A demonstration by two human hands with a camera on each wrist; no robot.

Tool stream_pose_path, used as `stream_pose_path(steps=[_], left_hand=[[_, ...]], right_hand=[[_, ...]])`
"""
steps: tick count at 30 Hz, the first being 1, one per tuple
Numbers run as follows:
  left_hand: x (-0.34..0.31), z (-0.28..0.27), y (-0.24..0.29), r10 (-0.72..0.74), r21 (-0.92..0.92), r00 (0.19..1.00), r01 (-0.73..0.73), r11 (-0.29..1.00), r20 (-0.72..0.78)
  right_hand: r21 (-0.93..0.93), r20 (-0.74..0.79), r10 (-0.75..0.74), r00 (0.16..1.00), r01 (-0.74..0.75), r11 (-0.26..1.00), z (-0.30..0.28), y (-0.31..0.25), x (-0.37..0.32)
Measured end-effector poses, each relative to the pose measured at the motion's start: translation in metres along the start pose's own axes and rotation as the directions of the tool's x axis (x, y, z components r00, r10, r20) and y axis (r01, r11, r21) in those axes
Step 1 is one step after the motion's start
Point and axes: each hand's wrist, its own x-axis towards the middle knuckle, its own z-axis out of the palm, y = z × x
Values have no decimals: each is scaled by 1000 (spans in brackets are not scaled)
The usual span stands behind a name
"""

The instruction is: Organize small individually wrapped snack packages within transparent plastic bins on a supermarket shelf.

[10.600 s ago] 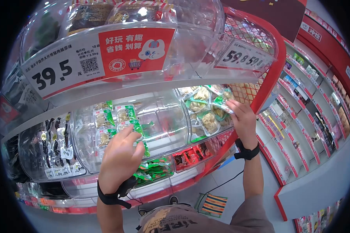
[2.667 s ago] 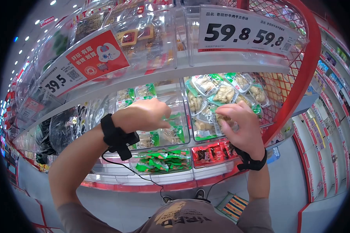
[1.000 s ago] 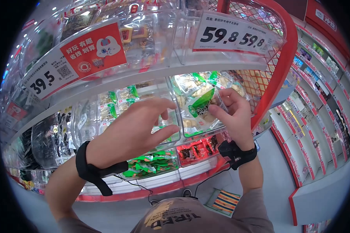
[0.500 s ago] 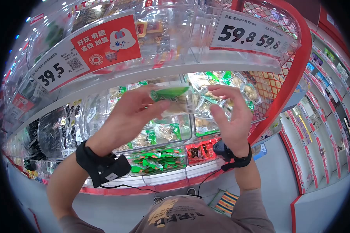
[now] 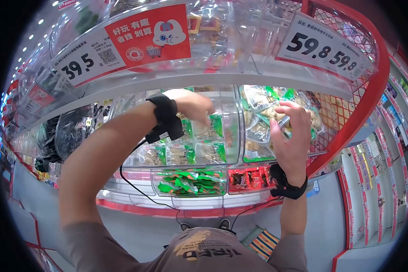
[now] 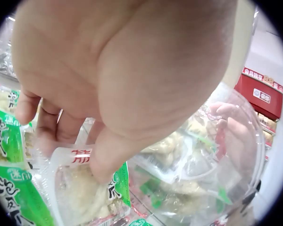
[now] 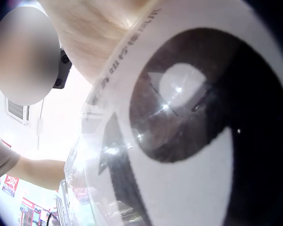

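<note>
In the head view my left hand (image 5: 192,106) reaches over the left clear bin (image 5: 233,131), under the shelf edge. The left wrist view shows its thumb and fingers pinching the upper end of a clear packet of pickled chicken feet (image 6: 82,193) with a green label. Packets of the same kind (image 5: 183,154) lie in rows beneath it. My right hand (image 5: 294,136) hovers over the right bin's heaped packets (image 5: 260,131), fingers loosely bent and nothing in them. A printed price tag (image 7: 179,94) fills most of the right wrist view, and only part of the palm shows.
A white shelf edge (image 5: 204,82) with price signs overhangs the bins. A red mesh frame (image 5: 358,118) bounds the right side. Below sit green packets (image 5: 190,182) and red packets (image 5: 251,179). Cables (image 5: 143,192) hang from the wrist cameras.
The packet passed from my right hand to my left, which has since carried it over the left bin. My right hand stays over the heap. More packets lie in the left bin's front than at first.
</note>
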Motion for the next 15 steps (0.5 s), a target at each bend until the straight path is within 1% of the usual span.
stream_pose_path(steps=[2,3,4,6,7,10,13,15], left_hand=[[17,19,-11,83,-11,995,-83,996,-56],[18,21,-9,98,-38,991,-102,994,-87],[17,22,-8,110,-26,985,-115,993,-129],[14,24,-6,138,-6,967,-142,990,-216],[13,23,-4,105,-50,970,-118,992,-221],[12,21,3,58,-35,988,-63,997,-144],[5,18,4,81,-59,986,-90,994,-145],[-5,16,3,105,-5,959,-110,994,-263]], right_hand=[[-46,0,35,999,-35,998,2,1,-1],[-78,9,48,999,-47,996,3,1,-1],[-112,21,60,998,-57,992,3,1,-1],[-121,73,119,990,-109,987,4,2,-2],[-127,101,145,984,-132,983,4,2,-2],[-136,116,180,977,-164,977,4,2,-2],[-148,72,212,975,-200,969,7,2,-2],[-129,106,212,972,-198,972,7,5,-4]])
